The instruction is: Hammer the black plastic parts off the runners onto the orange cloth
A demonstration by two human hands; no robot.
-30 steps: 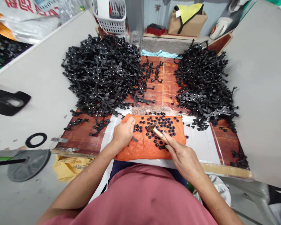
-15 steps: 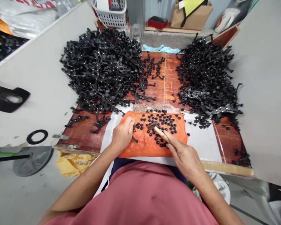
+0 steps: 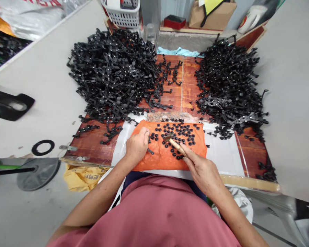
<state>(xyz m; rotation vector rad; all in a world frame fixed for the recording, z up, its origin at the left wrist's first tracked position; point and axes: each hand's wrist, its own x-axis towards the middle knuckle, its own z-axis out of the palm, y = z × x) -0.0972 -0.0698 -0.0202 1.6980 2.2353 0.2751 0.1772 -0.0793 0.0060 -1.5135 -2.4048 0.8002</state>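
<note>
My left hand (image 3: 137, 145) is closed in a pinch over the left part of an orange cloth (image 3: 161, 160). What its fingers hold is hidden. A short black strip (image 3: 150, 151) shows just beside it. My right hand (image 3: 202, 169) is wrapped round the wooden handle of a small knife-like tool (image 3: 177, 146). The tool's dark, flat head points left, above the middle of the cloth. Many small round black rubber-like pieces (image 3: 190, 134) lie scattered over the cloth, mostly around and right of the tool.
A large heap of black strips with round ends (image 3: 113, 75) stands at the left back, and another black heap (image 3: 226, 85) at the right. Pale side panels (image 3: 290, 103) flank the wooden table (image 3: 189, 79). Behind are a white basket (image 3: 123, 15) and a red box (image 3: 174, 22).
The view has shifted slightly. My left hand has moved a little to the right, still pinched. My right hand and its tool stay nearly in place over the cloth.
</note>
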